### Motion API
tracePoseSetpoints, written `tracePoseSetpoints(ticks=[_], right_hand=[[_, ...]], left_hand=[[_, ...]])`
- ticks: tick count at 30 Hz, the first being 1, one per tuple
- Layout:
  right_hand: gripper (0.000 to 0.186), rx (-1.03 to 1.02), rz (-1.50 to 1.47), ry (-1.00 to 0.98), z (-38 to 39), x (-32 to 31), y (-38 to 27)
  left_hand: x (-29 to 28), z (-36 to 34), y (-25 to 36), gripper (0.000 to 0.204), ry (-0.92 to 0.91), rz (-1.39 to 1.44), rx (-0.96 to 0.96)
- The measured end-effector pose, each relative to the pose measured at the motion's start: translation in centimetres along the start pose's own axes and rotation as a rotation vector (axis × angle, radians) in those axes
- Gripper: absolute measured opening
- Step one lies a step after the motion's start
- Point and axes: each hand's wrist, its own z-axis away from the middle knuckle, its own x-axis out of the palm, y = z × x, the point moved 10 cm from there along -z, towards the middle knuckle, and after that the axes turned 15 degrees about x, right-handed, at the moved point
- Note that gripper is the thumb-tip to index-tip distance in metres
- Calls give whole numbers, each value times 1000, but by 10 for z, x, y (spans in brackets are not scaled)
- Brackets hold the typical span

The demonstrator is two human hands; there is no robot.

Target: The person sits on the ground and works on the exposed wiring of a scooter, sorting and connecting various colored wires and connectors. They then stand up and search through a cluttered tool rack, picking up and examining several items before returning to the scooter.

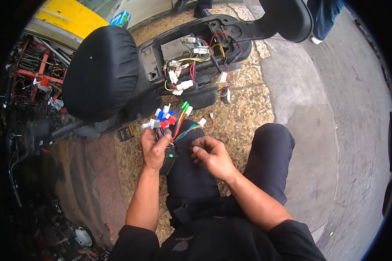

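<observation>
My left hand [156, 148] is closed around a bundle of coloured wires [175, 132], which ends in white, blue, red and green plug connectors [164, 115]. These wires run to a black finned controller box [169, 162] beside my left thigh. Just right of the bundle, my right hand [213, 156] hovers over that thigh with its fingers curled in toward the thumb. Whether anything is pinched there is hidden. One branch with a white connector [202, 122] sticks out toward the right hand. A small red lead [212, 119] shows beyond it, over the ground.
Ahead stands an electric scooter with a black seat [102, 71] and an uncovered body compartment [161, 48]; a loose wiring harness [185, 82] spills from it. A red rack of tools [39, 71] is at left, below a yellow panel [72, 17]. Another person's legs [326, 19] appear at upper right.
</observation>
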Motion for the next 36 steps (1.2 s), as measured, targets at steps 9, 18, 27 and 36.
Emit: tracePoseSetpoints(ticks=[9, 18, 27, 36], right_hand=[[16, 186, -375, -29, -27, 9, 9], [15, 172, -239, 89, -32, 1, 6], [6, -48, -165, 48, -27, 12, -6], [4, -167, -99, -122, -17, 31, -26]], left_hand=[[5, -3, 1, 10, -22, 30, 1], [13, 0, 2, 15, -56, -35, -30], [8, -2, -4, 14, -40, -39, -18], [8, -1, -6, 15, -30, -23, -66]])
